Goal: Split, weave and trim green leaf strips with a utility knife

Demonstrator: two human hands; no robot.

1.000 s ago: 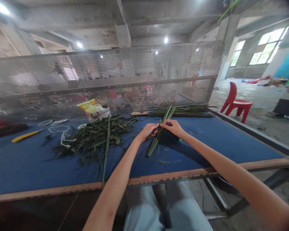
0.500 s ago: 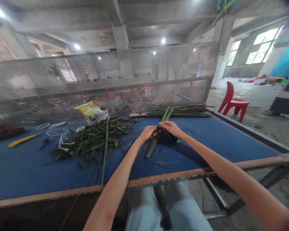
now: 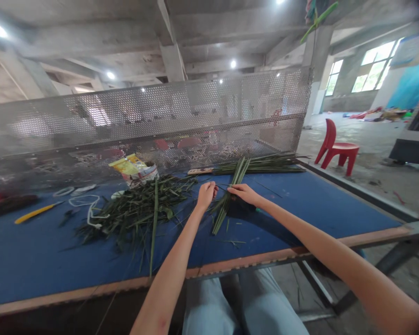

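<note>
The right hand (image 3: 243, 194) grips a stalk bunch (image 3: 226, 207), the left hand (image 3: 206, 195) pinches something unclear; a leafy heap (image 3: 132, 211) remains, a tidy bundle (image 3: 261, 166) lies done.

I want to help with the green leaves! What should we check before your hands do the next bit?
1. Right hand touching the green leaf bundle: ok.
2. Left hand gripping the bundle: cannot tell, its fingers hide what they pinch.
3. Bundle lying on the blue table top: ok.
4. Leafy pile apart from the bundle: ok.
5. Bundle tied together: cannot tell, the right hand covers the middle.
</note>
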